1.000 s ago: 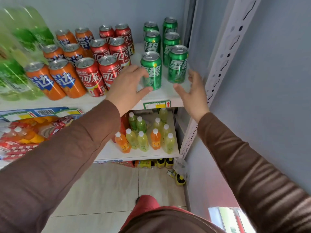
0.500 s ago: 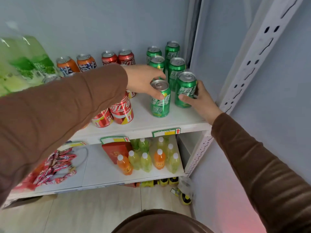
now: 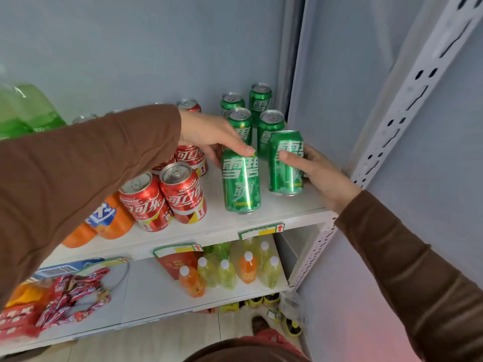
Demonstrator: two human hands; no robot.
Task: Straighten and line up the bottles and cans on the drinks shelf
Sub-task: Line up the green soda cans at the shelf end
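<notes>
Green cans at the front right of the white drinks shelf (image 3: pixel 274 218) are being handled: the front left green can (image 3: pixel 241 182) is being gripped at its top by the left hand (image 3: pixel 209 133). The front right green can (image 3: pixel 285 163), just beside it, is being clasped around its side by the right hand (image 3: pixel 317 171), with red cans (image 3: pixel 170 197) being left standing to the left.

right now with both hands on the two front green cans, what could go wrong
The left hand grips the front-left green soda can at its top only, so a push could tip it. That brown left sleeve hangs over the red cola cans and might knock them. The right hand holds the front-right green soda can, which sits close to the white shelf front edge; sliding it forward could drop it.
</notes>
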